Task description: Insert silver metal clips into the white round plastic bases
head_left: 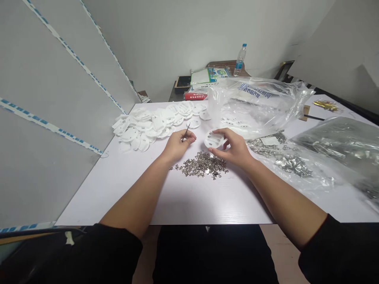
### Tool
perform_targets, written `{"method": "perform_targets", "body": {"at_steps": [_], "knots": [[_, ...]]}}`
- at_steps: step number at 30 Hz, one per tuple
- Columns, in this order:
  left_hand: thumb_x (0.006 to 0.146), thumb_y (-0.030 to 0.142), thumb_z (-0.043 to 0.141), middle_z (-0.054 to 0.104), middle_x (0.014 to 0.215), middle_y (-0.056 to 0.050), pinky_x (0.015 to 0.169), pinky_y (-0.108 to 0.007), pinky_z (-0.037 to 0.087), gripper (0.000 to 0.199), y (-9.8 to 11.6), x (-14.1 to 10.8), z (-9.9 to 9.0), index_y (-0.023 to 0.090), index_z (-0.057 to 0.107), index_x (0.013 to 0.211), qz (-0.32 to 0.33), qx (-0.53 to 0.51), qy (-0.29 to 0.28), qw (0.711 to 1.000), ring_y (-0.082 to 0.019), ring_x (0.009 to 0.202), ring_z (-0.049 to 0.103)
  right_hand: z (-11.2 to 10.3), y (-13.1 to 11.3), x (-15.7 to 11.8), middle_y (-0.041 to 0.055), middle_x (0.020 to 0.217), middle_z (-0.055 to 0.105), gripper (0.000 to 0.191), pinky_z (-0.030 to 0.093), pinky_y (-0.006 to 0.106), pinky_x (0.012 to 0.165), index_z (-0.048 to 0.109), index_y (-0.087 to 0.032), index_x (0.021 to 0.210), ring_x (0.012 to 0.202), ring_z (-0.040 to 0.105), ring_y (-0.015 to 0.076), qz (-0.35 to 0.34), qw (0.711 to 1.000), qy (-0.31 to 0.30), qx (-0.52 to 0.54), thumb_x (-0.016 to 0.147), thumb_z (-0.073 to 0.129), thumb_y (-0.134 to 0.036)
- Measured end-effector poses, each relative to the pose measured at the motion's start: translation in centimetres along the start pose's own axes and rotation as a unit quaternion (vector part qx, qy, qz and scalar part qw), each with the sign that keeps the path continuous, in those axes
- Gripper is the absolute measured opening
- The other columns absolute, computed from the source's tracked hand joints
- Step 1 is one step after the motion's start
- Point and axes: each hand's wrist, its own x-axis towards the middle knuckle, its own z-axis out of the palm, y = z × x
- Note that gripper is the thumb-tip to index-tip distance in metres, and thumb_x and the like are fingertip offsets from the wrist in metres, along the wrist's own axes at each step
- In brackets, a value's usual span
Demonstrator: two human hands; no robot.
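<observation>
Head view. Left hand (177, 146): one, bare, above the middle of the white table (189, 205); thumb and fingers closed in a pinch around a thin dark tool (187, 130), its pointed end up. Whether the fingertips also hold a small part: cannot be told.

Right hand (235, 148): one, bare, just across from the left; thumb below and fingers above, spread to the width of a round white disc (213, 140) and closed on its rim. Disc: slots and raised ridges on the face in sight, tilted, held between the two hands, nearer the right.

Metal pieces (201, 165): one loose heap, small, silvery, between the forearms, well in from the near edge of the table.

White discs (145, 126): one large pile, overlapping, toward the table's far left corner; a single disc (193, 124) lies at the pile's right end.

Clear plastic bag (254, 106): large, blue print, at the far edge, more white parts (237, 123) inside its near side. Bag of metal parts (291, 163): right of the right hand, a pale label (269, 141) on it. Second bag (346, 146): greyish contents, along the right side.

Beyond the far edge: red packet (195, 96); water bottle (240, 60), blue cap, upright.
</observation>
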Motion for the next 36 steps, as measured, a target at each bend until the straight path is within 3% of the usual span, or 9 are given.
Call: {"method": "perform_targets", "body": {"at_steps": [3,7,13,19,25,29,33,36], "knots": [[0.083,0.020,0.064,0.067,0.091,-0.004,0.079,-0.030,0.044,0.004,0.6,-0.4,0.7,0.016,0.065,0.084,0.015,-0.052,-0.014,0.998,-0.014,0.084,0.058,0.2,0.1,-0.2,0.0092,0.114,0.064,0.046,0.055,0.034,0.065,0.056,-0.021,0.120,0.084,0.062,0.0194,-0.041,0.999,-0.025,-0.014,0.082,0.072,-0.042],[0.083,0.017,0.063,0.066,0.088,-0.004,0.072,-0.028,0.045,0.006,1.2,-0.9,1.3,0.017,0.064,0.089,0.043,-0.022,-0.043,0.998,-0.014,0.080,0.058,0.2,-0.1,-0.4,0.0082,0.113,0.062,0.045,0.055,0.034,0.070,0.053,-0.023,0.124,0.092,0.062,0.0206,-0.086,0.995,-0.041,-0.027,0.085,0.069,-0.038],[0.083,0.021,0.066,0.063,0.080,0.001,0.050,-0.024,0.034,0.025,1.2,-1.3,1.1,0.022,0.051,0.102,-0.002,0.021,-0.069,0.997,-0.007,0.051,0.045,0.1,-0.2,-0.2,0.0084,0.112,0.062,0.047,0.053,0.036,0.082,0.052,-0.022,0.125,0.100,0.061,0.0217,-0.131,0.989,-0.053,-0.045,0.084,0.071,-0.036],[0.084,0.023,0.065,0.067,0.080,0.003,0.052,-0.027,0.033,0.028,2.0,-1.8,0.9,0.024,0.047,0.105,0.023,0.105,-0.071,0.992,-0.007,0.048,0.041,0.3,-0.2,-0.1,0.0084,0.108,0.063,0.043,0.052,0.035,0.080,0.054,-0.021,0.120,0.097,0.062,0.0221,-0.166,0.983,-0.062,-0.045,0.082,0.071,-0.033],[0.081,0.023,0.068,0.069,0.080,0.001,0.057,-0.029,0.034,0.027,2.1,-1.9,1.2,0.022,0.053,0.104,0.046,0.151,-0.048,0.986,-0.009,0.051,0.043,0.6,0.0,-0.1,0.0073,0.104,0.063,0.039,0.052,0.034,0.078,0.056,-0.021,0.112,0.093,0.063,0.0207,-0.177,0.983,-0.044,-0.014,0.080,0.074,-0.035],[0.080,0.022,0.068,0.068,0.081,0.000,0.062,-0.028,0.037,0.009,1.6,-1.7,1.4,0.019,0.061,0.086,0.066,0.115,-0.046,0.990,-0.011,0.065,0.051,0.6,-0.1,0.0,0.0053,0.097,0.063,0.036,0.052,0.033,0.075,0.056,-0.022,0.106,0.088,0.061,0.0190,-0.178,0.984,-0.010,0.005,0.079,0.076,-0.035],[0.078,0.026,0.070,0.066,0.083,-0.001,0.058,-0.026,0.036,0.012,1.2,-1.4,1.4,0.017,0.063,0.082,0.039,0.035,-0.063,0.997,-0.008,0.057,0.044,0.4,-0.3,0.1,0.0050,0.097,0.064,0.039,0.052,0.033,0.073,0.057,-0.022,0.109,0.088,0.062,0.0181,-0.182,0.983,0.005,0.010,0.078,0.078,-0.035],[0.077,0.026,0.070,0.065,0.082,-0.002,0.063,-0.027,0.040,0.012,1.1,-1.1,1.4,0.017,0.063,0.080,0.033,-0.033,-0.063,0.997,-0.010,0.064,0.050,0.3,-0.4,0.2,0.0056,0.098,0.065,0.042,0.052,0.032,0.072,0.059,-0.022,0.110,0.089,0.063,0.0183,-0.179,0.983,0.022,0.014,0.076,0.079,-0.034]]}}
